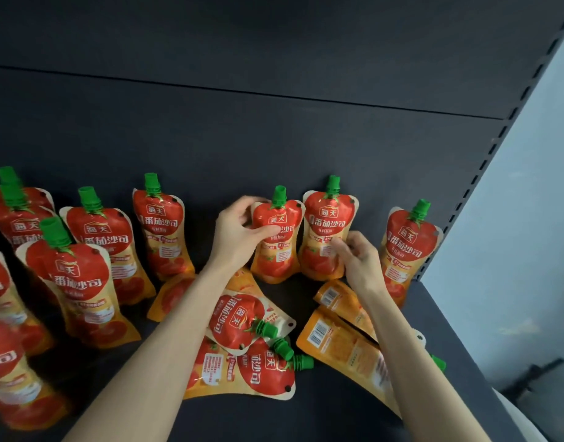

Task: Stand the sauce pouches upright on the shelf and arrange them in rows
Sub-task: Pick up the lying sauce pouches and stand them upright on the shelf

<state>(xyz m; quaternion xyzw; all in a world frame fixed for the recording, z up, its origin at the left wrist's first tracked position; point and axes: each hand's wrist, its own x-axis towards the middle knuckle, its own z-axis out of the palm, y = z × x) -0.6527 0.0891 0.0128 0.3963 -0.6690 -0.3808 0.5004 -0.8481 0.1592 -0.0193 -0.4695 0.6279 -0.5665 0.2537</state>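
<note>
Five or so green-capped, red-and-orange foil sauce pouches (239, 323) lie flat on the dark grey shelf (459, 339). My left hand (239, 232) grips an upright pouch (276, 244) at the back; my right hand (359, 261) touches its neighbour (325, 234), and I cannot tell whether it pinches. Rows stand leftward; I judge it over half done.

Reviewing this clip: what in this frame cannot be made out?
Head view, all:
1. Left-edge pouches: blurred and cut by the frame; count unclear.
2. Right hand: fingertips motion-blurred; contact with the neighbouring pouch unclear.
3. Face-down pouches: right forearm covers them; number unclear.
4. Held pouch: left hand hides its left edge.
</note>
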